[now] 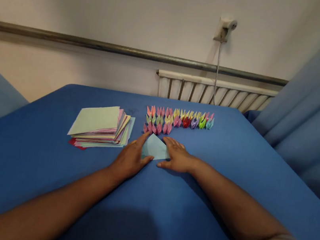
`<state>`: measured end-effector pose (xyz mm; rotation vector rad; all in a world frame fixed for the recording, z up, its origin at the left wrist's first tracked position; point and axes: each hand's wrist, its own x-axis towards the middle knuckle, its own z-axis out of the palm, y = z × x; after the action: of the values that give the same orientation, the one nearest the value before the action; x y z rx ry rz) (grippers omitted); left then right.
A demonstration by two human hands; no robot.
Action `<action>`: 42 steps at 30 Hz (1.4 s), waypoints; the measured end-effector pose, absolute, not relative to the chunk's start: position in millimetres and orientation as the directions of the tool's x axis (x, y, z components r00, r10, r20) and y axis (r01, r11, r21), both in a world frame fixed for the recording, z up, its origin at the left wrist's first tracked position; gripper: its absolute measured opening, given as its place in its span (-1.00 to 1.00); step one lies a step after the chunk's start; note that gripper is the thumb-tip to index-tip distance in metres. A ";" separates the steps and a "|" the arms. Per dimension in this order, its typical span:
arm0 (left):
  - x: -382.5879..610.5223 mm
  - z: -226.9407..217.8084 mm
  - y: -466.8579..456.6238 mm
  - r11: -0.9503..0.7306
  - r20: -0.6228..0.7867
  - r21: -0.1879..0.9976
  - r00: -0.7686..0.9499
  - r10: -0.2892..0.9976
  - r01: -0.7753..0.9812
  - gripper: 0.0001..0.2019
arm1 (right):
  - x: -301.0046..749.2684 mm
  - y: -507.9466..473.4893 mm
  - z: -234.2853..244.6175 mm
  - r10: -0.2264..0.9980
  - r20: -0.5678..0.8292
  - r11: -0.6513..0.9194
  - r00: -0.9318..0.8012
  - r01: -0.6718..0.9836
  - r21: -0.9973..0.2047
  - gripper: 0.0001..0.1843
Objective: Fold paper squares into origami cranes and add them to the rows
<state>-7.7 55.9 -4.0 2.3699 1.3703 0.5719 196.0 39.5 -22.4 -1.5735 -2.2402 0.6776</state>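
Note:
A light blue sheet of paper (156,148), folded to a point at the top, lies on the table between my two hands. My left hand (132,156) holds its left side, forefinger along the upper left edge and thumb at the lower edge. Around the right corner is my right hand (179,155), fingers over the upper edge and thumb just under the lower one. Just beyond the paper stand rows of small folded paper cranes (160,120) in pink, yellow, green, red, purple and blue.
A thick stack of coloured paper sheets (96,122) sits left of my hands, pale green on top. A blue cloth (218,152) covers the table. Behind it are a wall pipe, a white radiator (190,78) and a socket with a cord (223,31). Blue curtains (315,103) hang at right.

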 end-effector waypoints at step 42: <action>-2.2 -4.9 39.7 -0.779 0.145 0.400 0.806 0.574 0.483 -0.51 | 259.7 31.1 -16.5 0.944 -0.319 -0.312 0.081 0.525 -0.792 -0.45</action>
<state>-2.2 39.7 -4.9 2.6470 0.8021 0.3707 259.7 31.1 -16.5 -1.8844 -1.4470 1.1481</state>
